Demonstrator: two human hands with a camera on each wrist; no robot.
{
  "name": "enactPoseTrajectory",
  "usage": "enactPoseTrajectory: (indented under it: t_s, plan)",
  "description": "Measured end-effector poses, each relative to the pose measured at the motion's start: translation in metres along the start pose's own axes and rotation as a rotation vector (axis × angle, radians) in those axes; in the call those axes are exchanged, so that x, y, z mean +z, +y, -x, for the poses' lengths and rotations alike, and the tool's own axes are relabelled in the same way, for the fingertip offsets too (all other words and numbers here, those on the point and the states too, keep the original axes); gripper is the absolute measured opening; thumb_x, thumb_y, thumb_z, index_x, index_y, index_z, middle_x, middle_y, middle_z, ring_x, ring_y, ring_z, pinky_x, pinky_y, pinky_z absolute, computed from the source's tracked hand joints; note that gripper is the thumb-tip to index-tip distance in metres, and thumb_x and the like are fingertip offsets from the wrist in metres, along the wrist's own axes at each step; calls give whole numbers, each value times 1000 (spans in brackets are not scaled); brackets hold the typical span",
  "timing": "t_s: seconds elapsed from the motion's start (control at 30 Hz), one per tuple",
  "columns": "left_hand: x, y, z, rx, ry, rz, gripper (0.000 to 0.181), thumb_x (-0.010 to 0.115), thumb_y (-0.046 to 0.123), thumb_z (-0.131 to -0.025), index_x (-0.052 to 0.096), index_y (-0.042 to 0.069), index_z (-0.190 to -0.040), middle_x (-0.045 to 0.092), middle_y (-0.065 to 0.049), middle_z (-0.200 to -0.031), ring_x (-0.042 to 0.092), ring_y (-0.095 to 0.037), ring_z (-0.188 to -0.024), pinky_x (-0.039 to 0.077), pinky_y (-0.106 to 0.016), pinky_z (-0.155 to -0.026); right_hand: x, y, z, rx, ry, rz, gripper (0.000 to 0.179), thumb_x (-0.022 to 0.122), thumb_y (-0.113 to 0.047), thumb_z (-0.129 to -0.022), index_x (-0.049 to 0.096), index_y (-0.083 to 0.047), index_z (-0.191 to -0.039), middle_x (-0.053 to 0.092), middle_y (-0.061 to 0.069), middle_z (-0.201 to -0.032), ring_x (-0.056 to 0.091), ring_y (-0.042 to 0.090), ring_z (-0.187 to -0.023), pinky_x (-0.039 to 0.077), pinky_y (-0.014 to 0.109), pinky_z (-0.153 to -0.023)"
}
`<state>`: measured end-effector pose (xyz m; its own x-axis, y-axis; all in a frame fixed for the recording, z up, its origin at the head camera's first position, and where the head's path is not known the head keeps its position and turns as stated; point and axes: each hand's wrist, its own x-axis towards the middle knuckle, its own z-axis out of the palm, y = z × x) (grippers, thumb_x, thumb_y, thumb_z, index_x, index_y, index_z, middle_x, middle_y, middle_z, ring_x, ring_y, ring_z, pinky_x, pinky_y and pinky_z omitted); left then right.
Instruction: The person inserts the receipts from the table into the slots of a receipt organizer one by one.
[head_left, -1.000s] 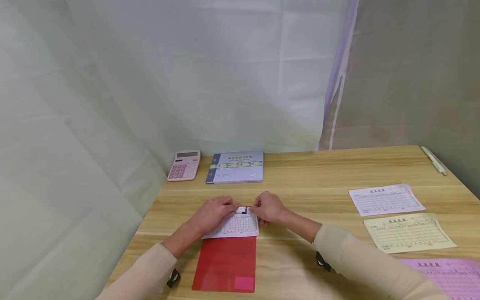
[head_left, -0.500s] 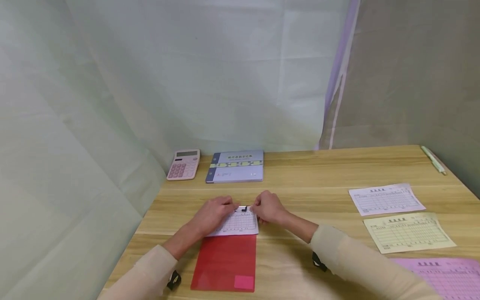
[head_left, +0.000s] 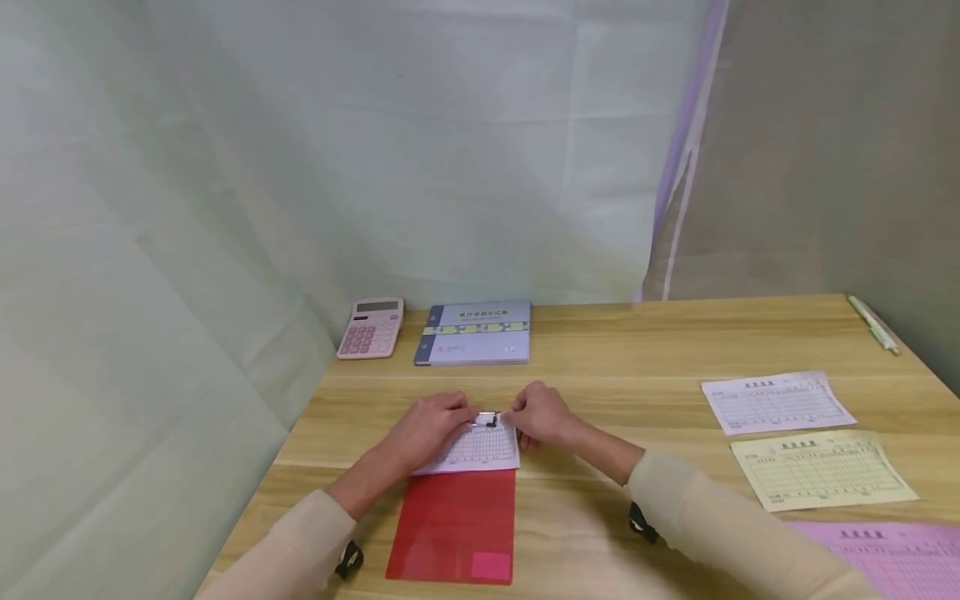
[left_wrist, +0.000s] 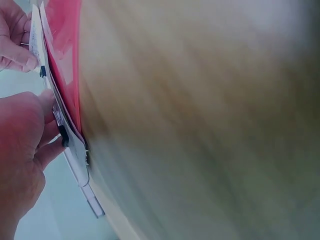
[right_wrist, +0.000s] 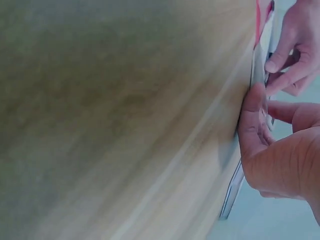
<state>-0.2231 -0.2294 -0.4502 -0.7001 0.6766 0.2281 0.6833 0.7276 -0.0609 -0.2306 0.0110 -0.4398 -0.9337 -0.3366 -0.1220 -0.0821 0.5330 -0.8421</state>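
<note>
A red plastic folder lies on the table, with a white printed form over its top part. Across the form's upper edge runs a thin metal paper fastener with a black slider. My left hand covers the form's left side, its thumb and fingertips holding the fastener; a second black slider shows by those fingers in the left wrist view. My right hand pinches the top right corner of the form between thumb and finger, in the right wrist view right beside the left fingertips.
Behind the hands are a pink calculator and a blue-grey account book. To the right lie a white form, a yellow form and a pink form. A pen rests near the far right edge.
Both hands keep their places at the fastener. The form's upper edge and the metal strip tilt slightly between frames; the whole head view shifts a little.
</note>
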Motion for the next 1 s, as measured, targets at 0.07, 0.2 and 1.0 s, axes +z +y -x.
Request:
enactPoseTrajectory:
  t_s: [0.07,0.2,1.0]
  plan:
    - [-1,1,0,2,7,-2,34,76,20,-100,76,18,-135,62,5,-98,57,-8,-86,53,-23,-77,-1,0,0,-7,-14,-8,25,73,-8,-101,72,-1,-76,62,7,-54,59,14,-43,54,29,-46]
    - [-1,3,0,24,22,-15,33,74,16,-101,76,16,-135,62,2,-99,57,-10,-86,54,-24,-76,-1,0,0,-19,-4,-14,23,72,-6,-100,72,0,-78,62,7,-53,60,15,-43,55,30,-46]
    - [-3,3,-3,-6,-24,11,33,77,19,-100,77,16,-133,62,3,-99,58,-11,-87,55,-26,-79,-8,1,-1,18,-45,-89,15,73,-1,-98,76,4,-85,69,12,-62,67,18,-49,59,32,-51]
